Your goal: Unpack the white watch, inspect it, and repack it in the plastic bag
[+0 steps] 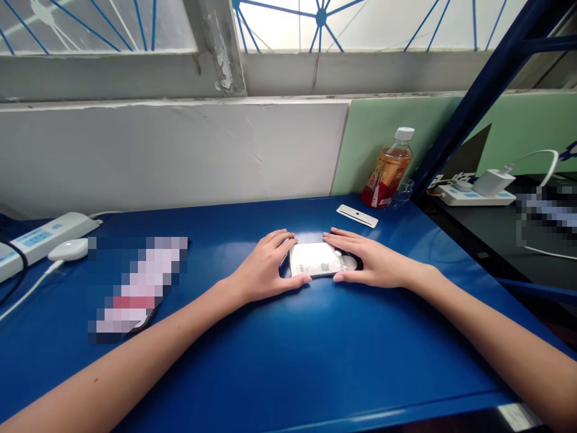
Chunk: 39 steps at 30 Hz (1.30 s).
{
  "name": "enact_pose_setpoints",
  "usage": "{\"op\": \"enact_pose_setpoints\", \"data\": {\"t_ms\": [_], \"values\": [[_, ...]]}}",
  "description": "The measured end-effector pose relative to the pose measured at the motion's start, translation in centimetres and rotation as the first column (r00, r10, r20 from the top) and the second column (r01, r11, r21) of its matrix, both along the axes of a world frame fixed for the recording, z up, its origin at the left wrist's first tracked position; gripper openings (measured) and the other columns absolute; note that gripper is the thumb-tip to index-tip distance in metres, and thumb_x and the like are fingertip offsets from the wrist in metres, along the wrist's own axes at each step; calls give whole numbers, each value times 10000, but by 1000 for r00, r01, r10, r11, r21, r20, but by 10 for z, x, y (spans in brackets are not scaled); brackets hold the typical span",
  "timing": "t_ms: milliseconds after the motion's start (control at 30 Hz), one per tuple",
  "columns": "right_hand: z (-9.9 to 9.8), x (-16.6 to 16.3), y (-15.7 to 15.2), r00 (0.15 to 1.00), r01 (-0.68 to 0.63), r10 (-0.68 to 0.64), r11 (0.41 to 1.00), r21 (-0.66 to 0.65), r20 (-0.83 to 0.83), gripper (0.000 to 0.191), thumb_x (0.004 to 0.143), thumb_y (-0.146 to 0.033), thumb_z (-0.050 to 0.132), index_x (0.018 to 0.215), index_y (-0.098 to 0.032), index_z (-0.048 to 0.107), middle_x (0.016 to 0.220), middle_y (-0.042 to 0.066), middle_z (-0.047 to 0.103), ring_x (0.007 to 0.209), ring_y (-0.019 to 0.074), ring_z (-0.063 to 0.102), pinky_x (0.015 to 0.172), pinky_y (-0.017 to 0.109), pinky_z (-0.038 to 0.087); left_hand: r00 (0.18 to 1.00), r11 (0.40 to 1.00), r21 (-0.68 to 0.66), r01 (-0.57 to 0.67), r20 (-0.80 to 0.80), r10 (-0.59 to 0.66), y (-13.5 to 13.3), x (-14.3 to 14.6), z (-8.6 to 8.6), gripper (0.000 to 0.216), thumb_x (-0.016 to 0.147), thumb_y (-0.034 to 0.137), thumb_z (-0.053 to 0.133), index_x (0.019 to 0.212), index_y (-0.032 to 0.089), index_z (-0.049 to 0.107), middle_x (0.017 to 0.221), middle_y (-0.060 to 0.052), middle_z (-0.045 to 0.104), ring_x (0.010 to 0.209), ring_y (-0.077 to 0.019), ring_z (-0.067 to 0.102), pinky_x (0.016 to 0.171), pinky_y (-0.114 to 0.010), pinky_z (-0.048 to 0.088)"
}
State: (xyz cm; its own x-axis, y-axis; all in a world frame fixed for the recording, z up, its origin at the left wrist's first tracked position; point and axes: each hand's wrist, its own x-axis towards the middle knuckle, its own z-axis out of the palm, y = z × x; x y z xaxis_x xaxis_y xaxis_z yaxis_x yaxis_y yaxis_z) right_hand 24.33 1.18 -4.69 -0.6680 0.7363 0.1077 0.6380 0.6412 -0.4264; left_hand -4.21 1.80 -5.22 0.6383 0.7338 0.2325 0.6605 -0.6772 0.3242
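Note:
Both hands frame a small flat dark-edged object (315,260) lying on the blue table. A white packet with a printed label and small black codes covers most of its top, and something clear and shiny shows at its right end. My left hand (268,264) grips the left end, thumb along the near edge and fingers at the far edge. At the right end, my right hand (360,258) holds it the same way, thumb near and fingers far. The object's ends are partly hidden by the palms, and its exact kind cannot be made out.
Behind the right hand lie a narrow white card (357,216) with a dark line and an orange-labelled drink bottle (387,171). To the left are a pixelated phone-like slab (142,282), a white charger (68,249) and a power strip (49,237). A blue metal post (473,90) rises at right.

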Motion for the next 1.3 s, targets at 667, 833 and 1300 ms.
{"op": "enact_pose_setpoints", "data": {"t_ms": [667,833,1300], "values": [[2,5,3,997,70,-71,997,-14,-13,849,729,-641,720,1386,-139,532,1490,181,470,1396,351,408,1132,519,377,997,999,40,-26,80,23,-1,2,3,787,683,714,724,1209,141,600,1281,-188,614,1265,-378,511,1050,-543,428],[3,5,2,997,56,-56,998,-4,-49,826,723,-622,735,1385,-171,533,1464,176,500,1367,355,448,1107,515,410,995,998,36,-49,89,46,-2,3,3,798,654,733,729,1173,139,612,1249,-189,629,1253,-381,522,1045,-549,435],[1,-4,-3,994,92,-89,994,54,-55,678,834,-571,646,1352,-144,557,1421,192,538,1336,349,483,1091,513,427,998,998,-15,60,-18,-60,-3,-1,2,699,855,596,618,1404,181,499,1505,-190,422,1423,-399,320,1110,-589,341]]}}
